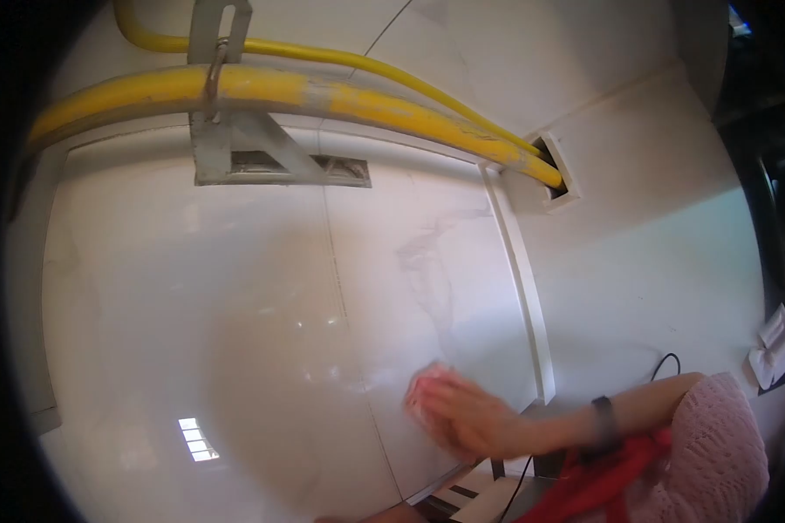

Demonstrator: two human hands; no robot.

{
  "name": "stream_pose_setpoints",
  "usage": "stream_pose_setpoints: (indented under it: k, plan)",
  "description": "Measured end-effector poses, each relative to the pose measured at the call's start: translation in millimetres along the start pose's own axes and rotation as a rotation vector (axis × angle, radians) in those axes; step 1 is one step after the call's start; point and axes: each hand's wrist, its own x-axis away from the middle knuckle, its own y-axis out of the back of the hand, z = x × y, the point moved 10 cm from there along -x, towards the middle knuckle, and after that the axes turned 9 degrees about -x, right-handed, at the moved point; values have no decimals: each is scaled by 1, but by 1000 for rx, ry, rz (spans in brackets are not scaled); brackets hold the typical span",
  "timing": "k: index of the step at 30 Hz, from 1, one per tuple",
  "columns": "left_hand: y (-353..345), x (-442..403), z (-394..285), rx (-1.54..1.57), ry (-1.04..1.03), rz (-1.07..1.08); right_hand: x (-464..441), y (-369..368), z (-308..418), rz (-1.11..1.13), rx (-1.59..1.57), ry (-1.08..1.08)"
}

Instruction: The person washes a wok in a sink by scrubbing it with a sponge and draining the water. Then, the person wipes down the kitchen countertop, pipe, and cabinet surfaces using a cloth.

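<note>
My right hand (471,417) lies against the white marble-patterned tile surface (279,288), right of a thin joint line. Its fingers are pressed onto a crumpled pink cloth (426,388), blurred by motion and partly covered by the hand. A dark band (604,420) circles the right wrist, and a pink knitted sleeve (720,436) covers the upper arm. At the bottom edge only a narrow strip of skin shows, likely from my left hand (388,516); its fingers are out of sight.
A thick yellow pipe (349,98) and a thinner yellow hose (323,56) cross the top, passing a metal bracket (209,139) and entering a square wall opening (554,173). A white raised strip (522,279) borders the tiles. A black cable (667,357) loops near my arm.
</note>
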Motion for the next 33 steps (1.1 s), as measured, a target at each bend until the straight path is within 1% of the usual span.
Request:
stream_pose_setpoints:
  k: [1,3,5,7,9,11,15,21,22,23,25,27,30,33]
  plan:
    - [3,0,0,-5,-3,-9,-8,2,-4,26,64,2]
    - [9,2,0,-8,-4,-24,-41,14,-28,68,343,-14]
    - [12,3,0,-6,-1,-35,-74,54,-24,-269,286,72]
    - [15,3,0,-13,-6,-41,-115,75,-25,-341,415,94]
    - [19,3,-1,-21,-13,-40,-154,99,-46,-430,455,126]
    - [23,3,-1,-23,-19,-38,-183,124,-51,-452,352,105]
    - [23,3,-3,-21,-13,-34,-189,132,-56,-447,271,120]
    - [26,1,-4,-39,-16,-41,-111,117,-85,-343,400,-93]
    - [26,1,-5,-38,-17,-32,-112,115,-84,-325,414,-29]
    - [26,1,-5,-39,-19,-21,-115,119,-87,-359,428,5]
    - [27,-1,-9,-51,-26,-5,-149,132,-79,-419,446,78]
    - [28,-2,-9,-54,-25,-8,-193,157,-70,-495,380,234]
    - [30,-3,-9,-59,-26,-13,-230,172,-95,-328,424,52]
    - [28,-5,-7,-46,-4,-4,-220,178,-109,-329,443,12]
